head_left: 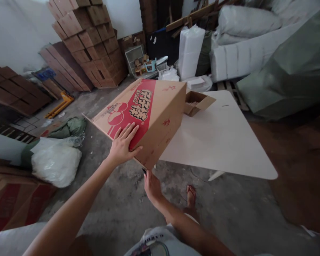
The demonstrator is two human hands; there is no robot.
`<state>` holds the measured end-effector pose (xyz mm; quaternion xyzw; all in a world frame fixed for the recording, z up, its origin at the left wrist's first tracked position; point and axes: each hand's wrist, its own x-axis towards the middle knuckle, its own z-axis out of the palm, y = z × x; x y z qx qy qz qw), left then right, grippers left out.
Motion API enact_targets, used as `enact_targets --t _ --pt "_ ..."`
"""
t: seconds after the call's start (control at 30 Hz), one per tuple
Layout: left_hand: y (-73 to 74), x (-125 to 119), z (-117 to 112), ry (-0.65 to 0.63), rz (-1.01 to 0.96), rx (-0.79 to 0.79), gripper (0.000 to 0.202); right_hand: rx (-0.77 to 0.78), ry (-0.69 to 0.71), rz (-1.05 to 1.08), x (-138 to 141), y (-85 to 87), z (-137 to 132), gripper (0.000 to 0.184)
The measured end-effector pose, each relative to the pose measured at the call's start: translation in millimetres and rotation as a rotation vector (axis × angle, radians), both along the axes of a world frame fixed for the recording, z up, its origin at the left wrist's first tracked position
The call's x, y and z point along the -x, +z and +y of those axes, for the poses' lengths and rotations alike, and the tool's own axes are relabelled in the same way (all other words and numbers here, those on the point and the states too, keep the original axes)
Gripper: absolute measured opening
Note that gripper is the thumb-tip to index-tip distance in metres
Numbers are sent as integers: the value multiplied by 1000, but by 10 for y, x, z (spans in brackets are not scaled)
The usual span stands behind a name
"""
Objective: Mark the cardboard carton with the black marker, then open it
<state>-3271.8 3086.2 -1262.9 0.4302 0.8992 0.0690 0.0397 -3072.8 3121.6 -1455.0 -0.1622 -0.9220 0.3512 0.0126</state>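
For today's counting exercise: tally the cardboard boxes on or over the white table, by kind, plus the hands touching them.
Large red-printed box: 1
Small open plain box: 1
Hands on the large box: 2, left hand and right hand
Total: 4

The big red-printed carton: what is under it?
The carton rests tilted on the white table, overhanging its edge. The left hand lies flat on top; the right hand reaches under its near corner. The underside and that hand's fingertips are hidden.

Carton (152, 113) on table (221, 142) left edge; small open box (197, 102) behind it; sacks (56, 160) left on floor.
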Motion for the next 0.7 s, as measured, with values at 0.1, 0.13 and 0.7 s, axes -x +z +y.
enact_targets --t 0.1,0.13,0.7 --pt "2 6 5 -3 -1 -7 82 0 -8 26 27 -38 -42 22" --pt "2 8 6 -2 -2 -6 82 -2 -4 29 42 -52 -44 24" --pt "-25 51 50 -8 -7 10 82 -61 -16 -174 -249 -511 271 28"
